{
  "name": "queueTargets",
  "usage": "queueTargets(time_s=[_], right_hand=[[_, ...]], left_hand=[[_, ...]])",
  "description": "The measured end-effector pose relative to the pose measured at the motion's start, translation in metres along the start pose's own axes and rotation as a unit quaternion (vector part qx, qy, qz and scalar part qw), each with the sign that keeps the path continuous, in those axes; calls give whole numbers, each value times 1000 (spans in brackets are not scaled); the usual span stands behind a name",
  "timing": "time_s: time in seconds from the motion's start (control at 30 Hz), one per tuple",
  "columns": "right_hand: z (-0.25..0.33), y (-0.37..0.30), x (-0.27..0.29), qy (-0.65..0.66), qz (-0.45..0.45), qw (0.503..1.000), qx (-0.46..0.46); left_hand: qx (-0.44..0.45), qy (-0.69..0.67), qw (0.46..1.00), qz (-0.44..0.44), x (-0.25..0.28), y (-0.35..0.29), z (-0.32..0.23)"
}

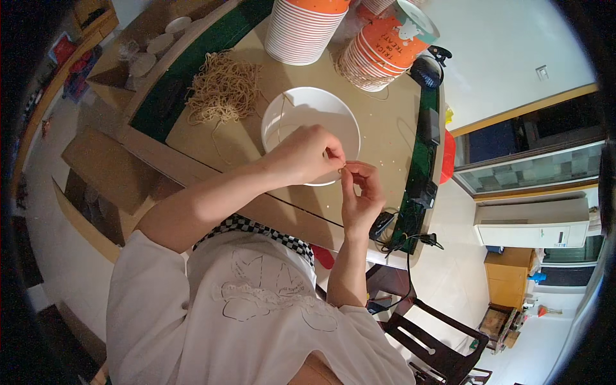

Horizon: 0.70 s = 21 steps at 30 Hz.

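Over the near right rim of a white bowl (346, 122), my two hands meet at the fingertips. My left hand (313, 156) reaches across the bowl, thumb and forefinger pinched together. My right hand (362, 196) pinches at the same spot from the right, just beyond the rim. Between them is a tiny tan bit that looks like string, mostly covered by the fingers. A loose tangle of tan string (224, 86) lies to the left of the bowl. One thin strand from it passes over the bowl's rim and disappears behind my left hand.
Stacked orange-and-white paper cups (305, 35) stand behind the bowl, with another cup stack (378, 54) to their right. Black adapters (423, 192) and cables line the table's right edge. An open cardboard box (109, 173) sits at the left, a dark chair (436, 340) at lower right.
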State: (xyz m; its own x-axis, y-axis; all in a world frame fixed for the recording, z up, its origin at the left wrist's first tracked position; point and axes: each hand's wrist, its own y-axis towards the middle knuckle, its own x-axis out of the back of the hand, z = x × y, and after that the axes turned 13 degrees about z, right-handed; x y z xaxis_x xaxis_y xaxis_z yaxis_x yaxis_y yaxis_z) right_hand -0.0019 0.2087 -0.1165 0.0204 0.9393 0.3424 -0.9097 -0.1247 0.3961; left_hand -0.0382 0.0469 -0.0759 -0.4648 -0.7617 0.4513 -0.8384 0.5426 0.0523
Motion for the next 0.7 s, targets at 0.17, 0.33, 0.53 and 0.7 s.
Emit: queueTargets(time_s=[0.17,0.33,0.53,0.7], right_hand=[[3,1,1,-37,15,999,0],[0,1,3,-45,28,999,3],[7,3,3,-22,38,999,-23],[3,2,8,-37,62,997,5]], left_hand=[[7,-33,999,27,5,2,2],[15,-34,999,33,6,3,0],[16,-35,999,31,3,5,6],[33,-47,998,33,5,4,6]])
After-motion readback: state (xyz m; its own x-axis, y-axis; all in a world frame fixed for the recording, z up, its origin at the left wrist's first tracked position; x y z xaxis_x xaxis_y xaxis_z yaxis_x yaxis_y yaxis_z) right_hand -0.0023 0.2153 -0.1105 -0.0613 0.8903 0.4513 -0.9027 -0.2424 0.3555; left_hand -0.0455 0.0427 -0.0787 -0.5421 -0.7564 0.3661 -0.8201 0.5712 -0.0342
